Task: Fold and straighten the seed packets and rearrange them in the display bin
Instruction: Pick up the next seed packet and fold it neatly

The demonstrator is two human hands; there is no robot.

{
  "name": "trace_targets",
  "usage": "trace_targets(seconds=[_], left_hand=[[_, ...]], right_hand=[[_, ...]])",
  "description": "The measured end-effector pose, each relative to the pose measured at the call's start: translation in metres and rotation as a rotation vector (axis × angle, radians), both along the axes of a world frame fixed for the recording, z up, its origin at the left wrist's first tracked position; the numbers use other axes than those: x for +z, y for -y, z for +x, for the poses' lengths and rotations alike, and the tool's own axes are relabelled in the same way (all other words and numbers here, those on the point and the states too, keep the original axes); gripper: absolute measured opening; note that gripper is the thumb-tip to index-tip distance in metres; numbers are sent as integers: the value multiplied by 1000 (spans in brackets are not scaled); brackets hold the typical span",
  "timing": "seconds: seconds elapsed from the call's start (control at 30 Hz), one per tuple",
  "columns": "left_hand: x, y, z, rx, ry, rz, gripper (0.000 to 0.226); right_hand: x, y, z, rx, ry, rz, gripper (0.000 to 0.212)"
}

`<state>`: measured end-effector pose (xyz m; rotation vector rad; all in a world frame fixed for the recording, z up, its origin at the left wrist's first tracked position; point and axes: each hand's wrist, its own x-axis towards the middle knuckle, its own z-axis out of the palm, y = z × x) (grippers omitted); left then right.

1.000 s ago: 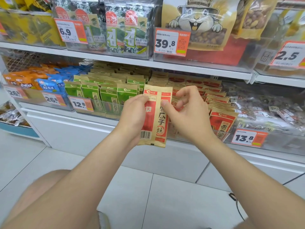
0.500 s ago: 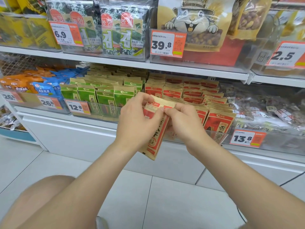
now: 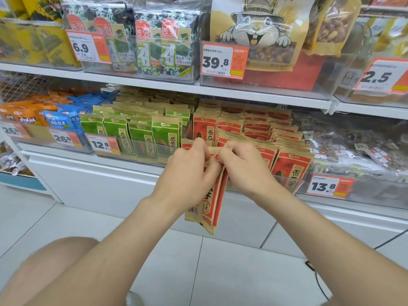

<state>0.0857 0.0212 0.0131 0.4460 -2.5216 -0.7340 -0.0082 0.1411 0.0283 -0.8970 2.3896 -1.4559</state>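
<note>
**Change noted.** One second ago the seed packet [image 3: 213, 204] was held flat, its face toward the camera. It is now creased lengthwise into a narrow strip and held lower. Judgement: the fold is largely made; pressing it flat and returning it to the row remain.

**Hands.** The left hand [image 3: 187, 173] and right hand [image 3: 245, 171] meet at the packet's top edge. The fingers [image 3: 199, 143] of both are curled and pinch that edge. The packet hangs from this grip with its bottom tilted toward five o'clock. It is in front of the display bin [image 3: 289, 184] and hangs below its front wall, not in it.

**Bin.** Red packets [image 3: 291, 164] stand in rows from twelve to three o'clock of the hands, and the front ones lean unevenly. The front-left corner, directly behind the hands, may be the return slot, but the hands hide it.

**Edges and room.**
- The bin's clear front wall is just behind the knuckles.
- Green packets [image 3: 141, 138] border at ten o'clock.
- The upper shelf [image 3: 220, 91] overhangs at twelve o'clock and would limit any lift.
- A price tag [image 3: 329, 186] sits on the bin front at three o'clock.
- Open room lies at six o'clock, over the floor [image 3: 220, 272].
- A cable [image 3: 315, 274] trails at four o'clock, well apart.
</note>
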Motion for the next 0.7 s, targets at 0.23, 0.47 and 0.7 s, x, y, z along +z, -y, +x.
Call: trace_targets(seconds=[0.23, 0.47, 0.7], left_hand=[[1, 1, 1, -78, 24, -60, 22], [6, 5, -2, 29, -25, 8, 22], [3, 15, -7, 103, -111, 164, 22]], right_hand=[[4, 1, -2, 66, -35, -12, 26], [11, 1, -4, 124, 482, -221, 22], [7, -2, -10, 145, 451, -217, 25]])
